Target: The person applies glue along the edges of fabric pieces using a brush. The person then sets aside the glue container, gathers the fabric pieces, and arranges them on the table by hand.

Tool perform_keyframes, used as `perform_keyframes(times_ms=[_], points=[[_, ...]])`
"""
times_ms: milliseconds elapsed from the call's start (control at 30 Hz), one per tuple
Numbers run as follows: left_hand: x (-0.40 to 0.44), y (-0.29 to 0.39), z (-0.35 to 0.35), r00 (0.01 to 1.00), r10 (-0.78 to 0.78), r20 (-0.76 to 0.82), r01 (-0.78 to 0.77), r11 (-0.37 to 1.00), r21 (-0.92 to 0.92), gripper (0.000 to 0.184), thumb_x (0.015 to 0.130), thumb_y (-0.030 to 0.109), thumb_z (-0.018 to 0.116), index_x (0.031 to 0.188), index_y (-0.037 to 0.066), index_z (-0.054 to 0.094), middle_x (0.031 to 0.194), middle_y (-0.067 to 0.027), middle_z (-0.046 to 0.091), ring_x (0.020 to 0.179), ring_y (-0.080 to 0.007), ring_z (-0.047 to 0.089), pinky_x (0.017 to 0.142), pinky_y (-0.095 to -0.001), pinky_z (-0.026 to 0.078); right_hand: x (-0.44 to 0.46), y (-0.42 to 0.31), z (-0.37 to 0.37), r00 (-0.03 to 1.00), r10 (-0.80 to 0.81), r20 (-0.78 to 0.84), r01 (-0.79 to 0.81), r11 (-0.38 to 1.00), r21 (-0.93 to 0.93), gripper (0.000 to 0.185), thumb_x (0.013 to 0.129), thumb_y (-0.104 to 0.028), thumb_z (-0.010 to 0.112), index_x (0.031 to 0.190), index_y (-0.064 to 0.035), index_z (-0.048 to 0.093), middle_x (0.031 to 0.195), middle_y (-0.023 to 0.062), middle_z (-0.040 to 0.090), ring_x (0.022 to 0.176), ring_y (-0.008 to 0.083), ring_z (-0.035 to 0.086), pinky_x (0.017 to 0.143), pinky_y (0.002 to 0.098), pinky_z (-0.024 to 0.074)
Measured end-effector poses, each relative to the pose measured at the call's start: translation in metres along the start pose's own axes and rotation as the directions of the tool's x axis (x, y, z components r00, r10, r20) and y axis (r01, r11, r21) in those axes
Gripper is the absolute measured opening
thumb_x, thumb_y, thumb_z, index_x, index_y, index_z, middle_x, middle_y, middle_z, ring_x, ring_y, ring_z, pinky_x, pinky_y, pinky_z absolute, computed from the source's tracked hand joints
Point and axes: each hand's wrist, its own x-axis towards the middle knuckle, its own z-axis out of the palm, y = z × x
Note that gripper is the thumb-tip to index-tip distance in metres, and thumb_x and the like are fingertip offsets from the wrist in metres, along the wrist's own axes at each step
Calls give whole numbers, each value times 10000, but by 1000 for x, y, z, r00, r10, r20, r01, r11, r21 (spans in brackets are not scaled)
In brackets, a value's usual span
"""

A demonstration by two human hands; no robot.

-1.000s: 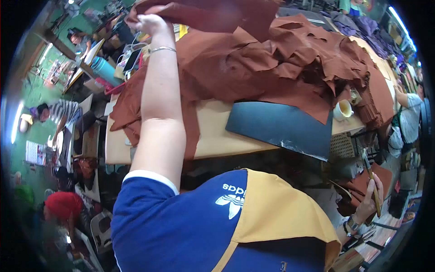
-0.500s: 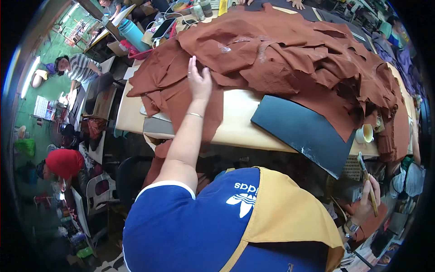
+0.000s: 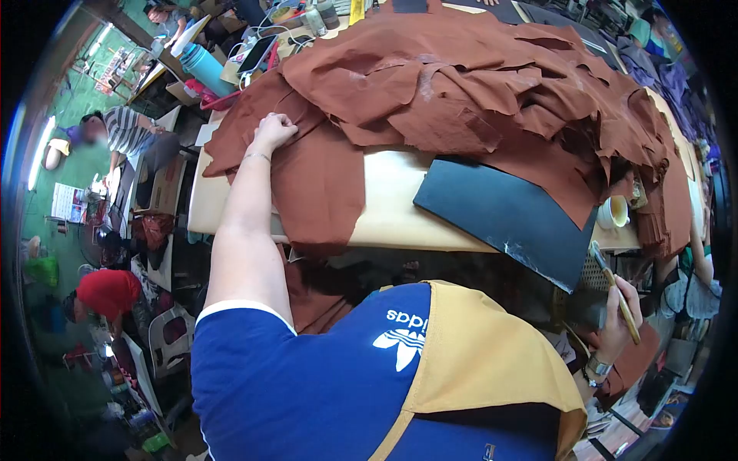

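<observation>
At the left of the heap of reddish-brown leather [image 3: 461, 77], my left hand [image 3: 274, 132] is closed, fingers curled on a brown leather piece [image 3: 319, 188] that hangs over the table's front edge. The fingertips are partly hidden. Low on the right, my right hand [image 3: 621, 307] grips the wooden handle of a brush [image 3: 613, 280], its bristles up. The brush is apart from the dark board [image 3: 507, 215], which juts over the table edge. Just beyond the bristles stands a small cup [image 3: 613, 212] with something yellowish inside.
The pale tabletop [image 3: 392, 207] shows between the leather and its front edge. A blue bottle [image 3: 204, 65], a phone [image 3: 256, 55] and cables lie at the back left. Other people work around, one in a red shirt [image 3: 111, 294] and one in stripes [image 3: 127, 131].
My left hand has moved left and lower, from flat with fingers stretched to curled on the leather. The leather's left part has shifted, covering the grey thing at the edge. The brush stays held.
</observation>
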Motion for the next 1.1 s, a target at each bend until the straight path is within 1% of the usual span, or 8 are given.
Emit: perform_keyframes(times_ms=[167, 233, 367, 533, 667, 767, 1000, 1100], points=[[-20, 19, 2, 984, 177, -17, -177, 966, -188, 245, 761, 294, 643, 770, 55, 591, 751, -156, 667, 757, -335, 660, 728, -395, 520, -16, 15, -5, 990, 133, -55, -130, 990, 61, 188, 943, -54, 631, 1104, 37, 668, 1046, 95, 697, 960, 168, 644, 869, 302, 501], [-49, 47, 3, 948, 318, 27, -291, 897, -334, 185, 796, 168, 639, 735, 44, 515, 655, -15, 529, 643, -78, 472, 579, -302, 442, -22, 17, -5, 961, 259, -94, -244, 959, 143, 217, 957, -91, 637, 1130, 37, 667, 1053, 90, 698, 954, 159, 648, 857, 292, 504], [-128, 97, 2, 802, 579, 150, -504, 789, -350, 482, 851, 328, 738, 1168, -9, 603, 1002, -183, 699, 950, -257, 679, 860, -367, 530, -22, 16, -4, 979, 131, -154, -129, 991, 22, 273, 988, -171, 623, 1173, 26, 663, 926, 42, 665, 813, 123, 615, 770, 263, 502], [-108, 75, 18, 813, 363, -456, -509, 823, -252, 441, 910, 321, 646, 1262, 60, 590, 1256, -175, 628, 1142, -344, 612, 958, -390, 490, -18, 20, -8, 930, 354, -100, -323, 916, 239, 300, 1022, -227, 574, 1202, 5, 637, 764, 5, 569, 689, 97, 529, 685, 248, 475], [-45, -12, 25, 894, -275, -355, 219, 957, -188, 888, 829, 629, 644, 1498, 125, 351, 1475, -186, 447, 1356, -350, 446, 1069, -591, 342, -12, 11, -1, 966, 241, -90, -214, 947, 240, 309, 1043, -256, 524, 1212, -7, 597, 780, 46, 630, 692, 106, 562, 679, 257, 487], [-11, -49, 30, 999, -30, 30, 40, 881, -471, 745, 857, 485, 704, 1411, 56, 451, 1202, -155, 630, 1110, -296, 610, 978, -407, 459, -5, 2, 11, 970, 202, -134, -168, 958, 234, 312, 1056, -273, 488, 1203, -11, 575, 827, 87, 681, 698, 128, 605, 688, 267, 510], [-3, -33, 54, 773, 52, -632, -360, 857, -370, 484, 893, 403, 700, 1133, -2, 588, 1113, -176, 645, 1034, -308, 627, 917, -418, 484, 5, -6, 32, 982, 132, -136, -77, 934, 350, 276, 1074, -285, 427, 1114, -22, 500, 869, 142, 714, 747, 173, 673, 749, 297, 553], [15, -58, 77, 887, 2, -462, -224, 876, -427, 496, 891, 417, 709, 1084, -27, 602, 1078, -152, 678, 982, -255, 649, 893, -388, 499, 6, -11, 40, 995, 43, -94, -12, 953, 302, 280, 1070, -295, 438, 1084, -24, 506, 870, 134, 713, 751, 168, 669, 749, 298, 553]])
